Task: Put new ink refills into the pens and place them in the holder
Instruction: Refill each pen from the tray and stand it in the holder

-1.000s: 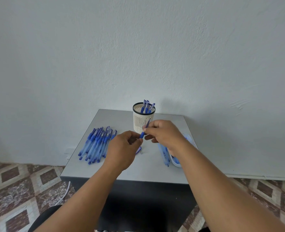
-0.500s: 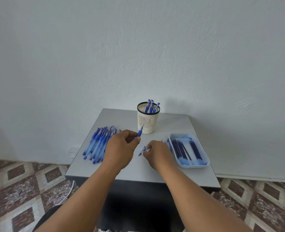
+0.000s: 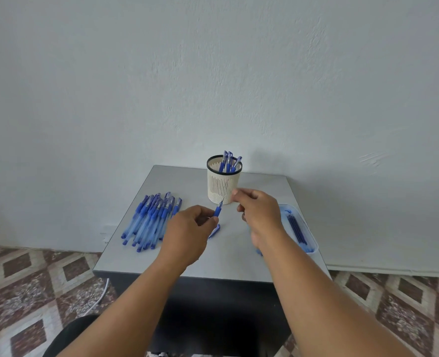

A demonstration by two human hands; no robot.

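- Left hand (image 3: 187, 235) grips a blue pen (image 3: 217, 210), fingers curled round the barrel, tip pointing up toward 12 o'clock
- Right hand (image 3: 258, 212) hovers just at 3 o'clock of that pen tip, thumb and forefinger pinched together; whether they hold a refill, I cannot tell
- Cream mesh holder (image 3: 224, 185) stands at 12 o'clock on the grey table (image 3: 239, 261), a few pens upright inside
- Pile of pens (image 3: 151, 222) lies at 9 o'clock
- Refill tray (image 3: 307, 233) sits at 3 o'clock, partly behind the right wrist
- A small blue pen piece (image 3: 214, 231) lies on the table beside the left hand
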